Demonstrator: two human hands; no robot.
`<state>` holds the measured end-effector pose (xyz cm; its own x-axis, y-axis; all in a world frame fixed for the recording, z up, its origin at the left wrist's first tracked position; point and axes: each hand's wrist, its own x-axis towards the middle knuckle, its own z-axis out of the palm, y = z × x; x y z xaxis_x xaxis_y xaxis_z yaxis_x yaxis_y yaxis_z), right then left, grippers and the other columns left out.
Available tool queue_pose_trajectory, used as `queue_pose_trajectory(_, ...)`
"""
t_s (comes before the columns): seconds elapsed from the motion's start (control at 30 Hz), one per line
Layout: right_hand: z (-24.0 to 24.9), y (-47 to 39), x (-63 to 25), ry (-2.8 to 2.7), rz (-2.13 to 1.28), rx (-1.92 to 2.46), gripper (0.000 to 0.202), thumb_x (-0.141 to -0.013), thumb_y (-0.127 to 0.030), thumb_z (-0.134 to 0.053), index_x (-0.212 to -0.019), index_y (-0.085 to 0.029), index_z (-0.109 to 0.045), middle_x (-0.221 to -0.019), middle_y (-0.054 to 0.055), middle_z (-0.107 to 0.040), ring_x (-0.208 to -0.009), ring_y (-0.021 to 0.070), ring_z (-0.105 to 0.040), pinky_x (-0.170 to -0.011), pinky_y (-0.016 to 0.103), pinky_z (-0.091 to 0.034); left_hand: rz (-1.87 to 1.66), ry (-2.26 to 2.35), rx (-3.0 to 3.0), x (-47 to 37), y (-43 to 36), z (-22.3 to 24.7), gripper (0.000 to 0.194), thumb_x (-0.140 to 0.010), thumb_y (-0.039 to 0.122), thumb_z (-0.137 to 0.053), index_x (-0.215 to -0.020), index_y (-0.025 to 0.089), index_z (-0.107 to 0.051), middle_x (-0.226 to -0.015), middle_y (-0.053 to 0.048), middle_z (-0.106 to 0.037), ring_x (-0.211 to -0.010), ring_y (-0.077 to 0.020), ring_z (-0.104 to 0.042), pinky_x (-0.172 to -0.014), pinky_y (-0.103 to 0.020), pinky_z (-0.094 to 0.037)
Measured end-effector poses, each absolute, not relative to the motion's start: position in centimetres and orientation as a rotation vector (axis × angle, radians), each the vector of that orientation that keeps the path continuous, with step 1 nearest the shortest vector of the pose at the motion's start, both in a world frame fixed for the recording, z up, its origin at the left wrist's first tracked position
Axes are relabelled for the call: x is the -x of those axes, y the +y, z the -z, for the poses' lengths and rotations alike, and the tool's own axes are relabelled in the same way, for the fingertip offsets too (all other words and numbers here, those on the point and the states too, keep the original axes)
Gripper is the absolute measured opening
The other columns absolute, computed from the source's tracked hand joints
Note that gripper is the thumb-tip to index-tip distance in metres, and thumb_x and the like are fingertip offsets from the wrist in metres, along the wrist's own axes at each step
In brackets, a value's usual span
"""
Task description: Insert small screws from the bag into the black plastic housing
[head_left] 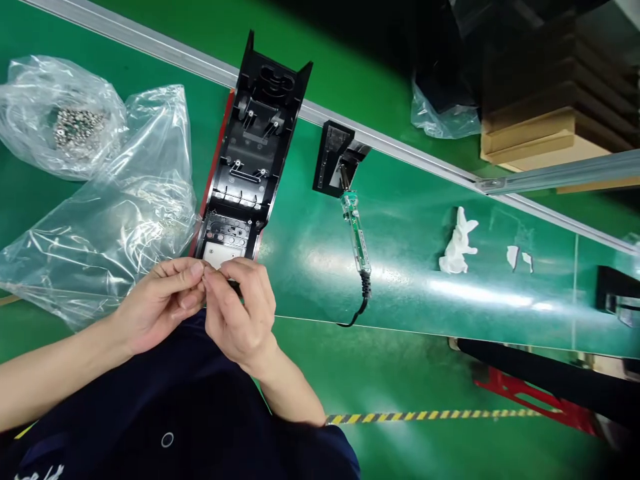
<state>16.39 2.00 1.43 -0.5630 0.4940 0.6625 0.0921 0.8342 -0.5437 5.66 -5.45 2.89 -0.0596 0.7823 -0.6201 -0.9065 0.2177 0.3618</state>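
Observation:
My left hand [165, 297] and my right hand [243, 307] meet at the near end of a black plastic housing [253, 150]. Thumb and forefinger of each are pinched together, tip to tip. Whatever sits between the fingertips is too small to make out. The housing lies open side up, showing posts, ribs and a whitish plate [223, 252] close to my fingers. A red edge [220, 143] shows along its left side. To the left, a clear plastic bag [135, 220] spreads over the bench beside my left hand.
Another clear bag [35, 127] holds many small metal parts [79, 128]. A soldering iron [357, 233] rests in a black stand [333, 159], its cord running off the front edge. Crumpled white material [457, 247] lies further right. Cardboard boxes [533, 140] stand beyond the metal rail [410, 162].

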Motion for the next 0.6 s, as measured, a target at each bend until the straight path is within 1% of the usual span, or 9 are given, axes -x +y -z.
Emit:
queue_pose_trajectory(0.1,-1.2,2.2,-16.3,-2.196,-0.466,0.413,0.010,-0.090,-0.003,-0.054,-0.099,-0.006,-0.056,-0.088,0.012,-0.057,-0.084,0.0186,-0.051,-0.071,0.033,-0.049,-1.400,0.946,0.174,-6.0,-5.5,-3.1,0.030,-0.067,0.036,-0.086,-0.059,0.014,-0.068,-0.047,0.000,-0.040,-0.040,-0.0028,-0.036,-0.038,-0.011,-0.032)
queue_pose_trajectory(0.2,-0.8,3.3,-16.2,-2.243,-0.439,0.427,0.011,-0.090,-0.002,-0.051,-0.099,-0.006,-0.056,-0.089,0.012,-0.057,-0.085,0.0190,-0.052,-0.072,0.032,-0.048,-1.439,1.141,0.063,-4.7,-5.6,-3.3,0.023,-0.067,0.035,-0.085,-0.068,0.016,-0.073,-0.053,-0.001,-0.046,-0.044,-0.0048,-0.042,-0.039,-0.013,-0.033)
queue_pose_trajectory(0.3,-0.2,5.0,-15.7,-2.316,-0.324,0.478,0.014,-0.091,0.001,-0.047,-0.101,-0.007,-0.054,-0.091,0.012,-0.057,-0.081,0.0172,-0.050,-0.067,0.030,-0.043,-1.678,1.580,-0.339,-0.4,-5.6,-3.1,0.012,-0.073,0.026,-0.080,-0.079,0.018,-0.075,-0.060,-0.002,-0.055,-0.047,-0.0077,-0.047,-0.042,-0.018,-0.037)
queue_pose_trajectory(0.37,0.2,6.2,-15.0,-2.397,-0.221,0.488,0.013,-0.092,0.001,-0.046,-0.100,-0.007,-0.054,-0.091,0.011,-0.057,-0.079,0.0166,-0.049,-0.066,0.030,-0.039,-1.809,2.012,-0.750,3.9,-5.5,-2.9,0.009,-0.080,0.023,-0.074,-0.083,0.015,-0.073,-0.063,-0.001,-0.058,-0.052,-0.0084,-0.052,-0.049,-0.020,-0.040)
queue_pose_trajectory(0.43,0.7,7.1,-14.2,-2.470,-0.126,0.478,0.013,-0.092,0.001,-0.046,-0.098,-0.006,-0.055,-0.089,0.010,-0.056,-0.078,0.0169,-0.048,-0.067,0.031,-0.037,-1.631,2.379,-0.806,8.1,-5.1,-2.4,0.023,-0.083,0.031,-0.071,-0.090,0.009,-0.071,-0.067,-0.001,-0.059,-0.056,-0.0074,-0.052,-0.051,-0.019,-0.040)
queue_pose_trajectory(0.47,0.9,7.3,-13.8,-2.501,-0.080,0.478,0.013,-0.092,0.000,-0.046,-0.097,-0.006,-0.056,-0.087,0.009,-0.055,-0.077,0.0171,-0.046,-0.068,0.032,-0.036,-1.523,2.552,-0.838,9.8,-4.8,-2.1,0.027,-0.084,0.033,-0.069,-0.093,0.008,-0.072,-0.071,-0.003,-0.060,-0.062,-0.0082,-0.055,-0.056,-0.018,-0.042)
queue_pose_trajectory(0.5,1.1,7.5,-13.4,-2.526,-0.044,0.482,0.013,-0.092,0.000,-0.046,-0.096,-0.006,-0.058,-0.084,0.008,-0.054,-0.076,0.0172,-0.045,-0.068,0.032,-0.035,-1.290,2.686,-0.931,11.2,-4.4,-1.8,0.029,-0.085,0.034,-0.067,-0.094,0.006,-0.072,-0.075,-0.004,-0.061,-0.070,-0.0098,-0.057,-0.068,-0.019,-0.045)
queue_pose_trajectory(0.53,1.2,7.5,-13.1,-2.548,-0.016,0.488,0.014,-0.093,-0.002,-0.046,-0.094,-0.007,-0.059,-0.082,0.007,-0.053,-0.074,0.0173,-0.043,-0.069,0.032,-0.034,-1.055,2.765,-1.036,12.3,-4.0,-1.5,0.031,-0.086,0.033,-0.063,-0.097,0.005,-0.072,-0.080,-0.006,-0.063,-0.085,-0.0143,-0.061,-0.083,-0.023,-0.047)
queue_pose_trajectory(0.6,1.5,7.4,-12.6,-2.598,0.023,0.515,0.020,-0.095,-0.003,-0.043,-0.091,-0.008,-0.061,-0.079,0.007,-0.051,-0.072,0.0178,-0.040,-0.068,0.033,-0.030,-0.691,2.812,-1.167,13.2,-3.1,-1.0,0.034,-0.088,0.027,-0.054,-0.105,0.001,-0.070,-0.094,-0.011,-0.065,-0.108,-0.0252,-0.059,-0.104,-0.040,-0.043)
